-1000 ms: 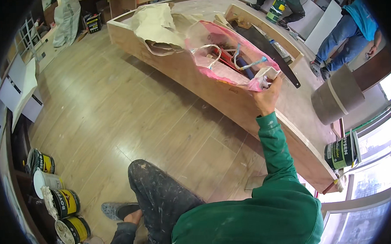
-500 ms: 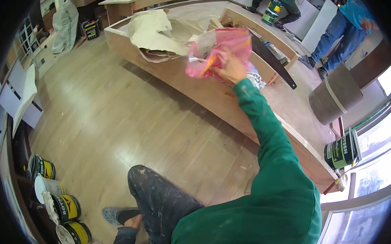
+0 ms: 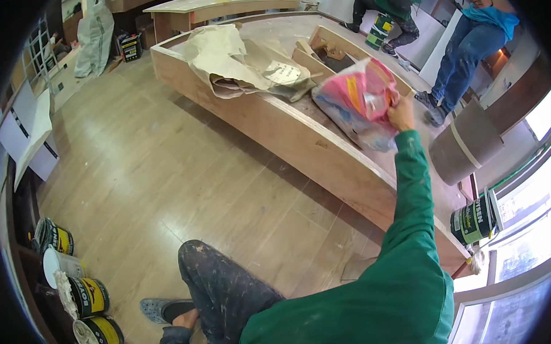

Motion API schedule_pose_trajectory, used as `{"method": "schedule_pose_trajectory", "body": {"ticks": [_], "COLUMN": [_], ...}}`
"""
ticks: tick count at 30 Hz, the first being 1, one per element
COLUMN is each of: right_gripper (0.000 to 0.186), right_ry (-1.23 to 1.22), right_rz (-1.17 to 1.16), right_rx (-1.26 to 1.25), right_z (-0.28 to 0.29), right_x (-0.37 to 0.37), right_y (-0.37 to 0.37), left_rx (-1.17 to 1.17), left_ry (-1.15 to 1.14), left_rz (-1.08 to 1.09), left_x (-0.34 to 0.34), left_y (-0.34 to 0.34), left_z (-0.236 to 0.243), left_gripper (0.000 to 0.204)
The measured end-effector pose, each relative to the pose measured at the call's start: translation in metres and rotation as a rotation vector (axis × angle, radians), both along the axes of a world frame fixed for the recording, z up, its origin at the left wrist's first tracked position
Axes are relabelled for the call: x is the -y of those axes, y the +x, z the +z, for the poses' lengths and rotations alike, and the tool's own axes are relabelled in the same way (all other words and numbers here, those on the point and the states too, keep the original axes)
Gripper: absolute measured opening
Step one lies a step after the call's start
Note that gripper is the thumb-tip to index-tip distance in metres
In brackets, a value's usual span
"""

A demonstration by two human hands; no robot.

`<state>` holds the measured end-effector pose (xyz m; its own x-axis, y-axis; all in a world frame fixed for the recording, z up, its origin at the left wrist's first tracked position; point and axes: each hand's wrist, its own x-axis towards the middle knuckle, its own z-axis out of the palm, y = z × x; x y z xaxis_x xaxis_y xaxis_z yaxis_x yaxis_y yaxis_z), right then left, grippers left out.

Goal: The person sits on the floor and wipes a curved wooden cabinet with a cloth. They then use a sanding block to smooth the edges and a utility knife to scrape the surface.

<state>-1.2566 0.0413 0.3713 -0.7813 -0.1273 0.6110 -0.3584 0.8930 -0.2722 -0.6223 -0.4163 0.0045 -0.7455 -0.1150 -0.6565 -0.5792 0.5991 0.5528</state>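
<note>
My right hand grips the edge of a pink and white plastic bag on the low plywood platform. The bag's top is folded or flopped over, so its contents are hidden. It lies against an open wooden tray and over much of the dark area inside. Just left of the bag are torn sheets of cream paper, crumpled, with frayed edges. My left hand is not in view.
Paint buckets line the left side beside leaning white panels. A grey cylinder and dark bucket stand at the right. Two co-workers are beyond the platform. A curved counter stands behind.
My right hand has flipped the bag over, hiding the tools that showed earlier, and moved it right and toward me. The co-worker in blue has raised a hand higher.
</note>
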Motion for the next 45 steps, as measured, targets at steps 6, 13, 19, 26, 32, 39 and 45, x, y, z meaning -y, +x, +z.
{"method": "schedule_pose_trajectory", "body": {"ticks": [6, 13, 19, 26, 32, 39, 45], "right_gripper": [0.035, 0.066, 0.053, 0.061, 0.065, 0.054, 0.059], "right_ry": [0.407, 0.317, -0.267, 0.051, 0.688, 0.694, 0.129], "right_rz": [-0.043, 0.468, 0.667, 0.109, 0.283, 0.136, 0.42], "right_rx": [0.231, 0.358, 0.353, 0.313, 0.275, 0.286, 0.086], "right_z": [-0.01, 0.039, 0.107, 0.089, -0.1, -0.077, -0.008], "right_x": [0.015, 0.055, 0.1, 0.097, 0.112, 0.1, 0.095], "right_y": [0.032, 0.106, 0.052, -0.14, -0.064, 0.012, 0.071], "left_rx": [0.064, -0.142, 0.059, -0.001, 0.096, -0.043, -0.06], "left_ry": [-0.071, -0.117, -0.143, -0.121, -0.132, -0.107, -0.176], "left_rz": [-0.096, -0.153, -0.177, -0.246, -0.073, -0.131, -0.134], "left_x": [0.007, 0.015, 0.022, 0.008, 0.008, 0.005, 0.013], "left_y": [0.009, 0.027, 0.035, 0.008, 0.021, 0.016, 0.028], "left_z": [-0.023, -0.06, -0.06, -0.045, -0.05, -0.03, -0.039], "left_gripper": [0.046, 0.036, 0.036, 0.034, 0.037, 0.043, 0.037]}}
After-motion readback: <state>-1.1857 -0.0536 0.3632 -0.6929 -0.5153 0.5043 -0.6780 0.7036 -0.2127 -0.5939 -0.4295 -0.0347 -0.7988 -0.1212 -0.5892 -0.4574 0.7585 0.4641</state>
